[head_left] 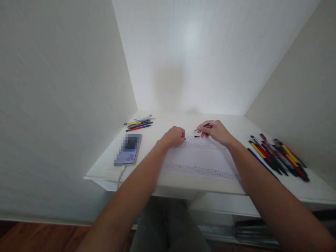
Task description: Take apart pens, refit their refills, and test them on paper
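A sheet of paper [199,161] with lines of scribbled marks lies on the white desk [162,182]. My left hand [173,136] rests in a loose fist on the paper's upper left edge; whether it holds anything is hidden. My right hand [215,131] pinches a thin black pen [202,126] above the paper's top edge, tip pointing left. A tiny dark piece [196,136], perhaps a cap, lies on the paper between the two hands.
A small bunch of pens [139,124] lies at the desk's back left. A phone [128,149] with a cable sits left of the paper. A larger pile of several pens [278,158] lies on the right. Walls enclose the desk on three sides.
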{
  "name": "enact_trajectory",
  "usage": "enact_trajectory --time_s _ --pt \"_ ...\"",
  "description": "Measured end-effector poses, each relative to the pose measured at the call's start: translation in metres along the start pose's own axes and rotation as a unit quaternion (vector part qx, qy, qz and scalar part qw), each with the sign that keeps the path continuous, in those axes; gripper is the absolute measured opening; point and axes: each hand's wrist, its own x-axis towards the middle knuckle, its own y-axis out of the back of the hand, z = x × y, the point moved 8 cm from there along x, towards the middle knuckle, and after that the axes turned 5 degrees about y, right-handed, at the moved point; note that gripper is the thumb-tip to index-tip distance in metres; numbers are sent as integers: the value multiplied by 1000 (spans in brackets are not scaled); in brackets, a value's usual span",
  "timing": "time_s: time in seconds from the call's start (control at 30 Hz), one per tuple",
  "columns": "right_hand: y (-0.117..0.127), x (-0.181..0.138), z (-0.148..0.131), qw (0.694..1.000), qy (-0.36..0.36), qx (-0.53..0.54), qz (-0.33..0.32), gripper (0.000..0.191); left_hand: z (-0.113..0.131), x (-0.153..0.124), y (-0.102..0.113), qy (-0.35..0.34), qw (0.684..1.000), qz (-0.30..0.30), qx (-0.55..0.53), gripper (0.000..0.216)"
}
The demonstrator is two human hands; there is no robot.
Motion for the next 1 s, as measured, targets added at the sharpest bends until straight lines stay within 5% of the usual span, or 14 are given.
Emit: enact_trajectory --time_s 0.17,0.33,0.53,1.0 --pt "-25 -29 -18 999 -1 27 -21 26 3 1 -5 -11 1000 -18 8 22" --pt "-37 -48 11 995 -50 87 26 28 9 -3 -11 -8 998 -58 17 24" --pt "-41 -48 30 992 -75 101 7 27 9 -4 -11 8 998 -67 17 27" --pt "-49 -50 23 999 -31 -7 -10 6 8 0 -15 -2 997 -71 27 28"
